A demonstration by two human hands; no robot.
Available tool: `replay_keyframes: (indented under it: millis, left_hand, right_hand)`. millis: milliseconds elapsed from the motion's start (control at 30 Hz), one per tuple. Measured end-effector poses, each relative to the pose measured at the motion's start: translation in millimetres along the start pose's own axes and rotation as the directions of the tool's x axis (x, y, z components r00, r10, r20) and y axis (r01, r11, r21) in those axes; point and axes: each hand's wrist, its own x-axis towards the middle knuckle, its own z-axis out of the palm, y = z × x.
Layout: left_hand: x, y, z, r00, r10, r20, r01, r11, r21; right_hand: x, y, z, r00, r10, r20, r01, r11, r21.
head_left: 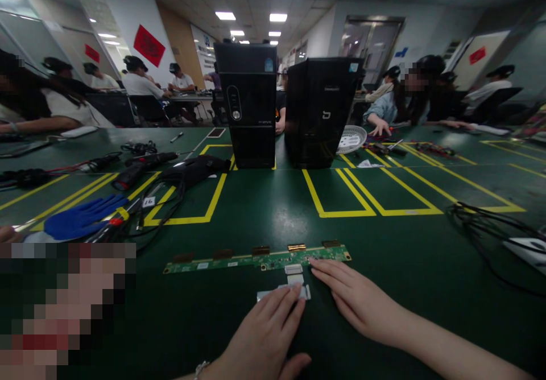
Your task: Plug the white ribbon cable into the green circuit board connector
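A long, narrow green circuit board lies on the table in front of me, with several brownish flat tabs along its far edge. A white flat ribbon cable runs from the connector on its near side toward me, and its folded part lies under my left fingertips. My left hand rests over that cable, fingers stretched out and thumb apart. My right hand lies flat beside the board, fingers extended, its fingertips touching the board's near edge right of the connector. Neither hand is closed around anything.
Two black computer towers stand upright ahead on the green table, marked with yellow tape. To the left lie a blue glove, a black power tool and cables. Black cables lie right; a white basket and other people are beyond.
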Motion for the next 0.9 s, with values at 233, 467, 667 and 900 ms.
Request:
replay_keyframes:
  millis: [233, 467, 667, 900]
  left_hand:
    - [-0.7, -2.4, 4.7, 0.997, 0.021, -0.071, -0.023, 0.999, -0.031]
    - [-1.7, -1.8, 5.5, 0.998, 0.013, -0.056, -0.013, 1.0, -0.014]
    - [-0.1, -1.6, 7.6, 0.999, -0.007, -0.04, 0.006, 1.0, -0.021]
    - [5.9, -1.1, 8.8, 0.994, -0.05, -0.098, 0.044, 0.997, -0.062]
  right_hand:
    - [6.8, -7.2, -2.7, 0.999, 0.011, 0.031, -0.011, 1.0, 0.007]
    - [10.2, -12.9, 0.8, 0.998, 0.045, 0.043, -0.045, 0.999, 0.0]
    - [10.3, -11.4, 2.3, 0.997, 0.064, 0.05, -0.066, 0.997, 0.036]
    - [11.4, -13.5, -1.0, 0.997, 0.067, 0.047, -0.071, 0.993, 0.093]
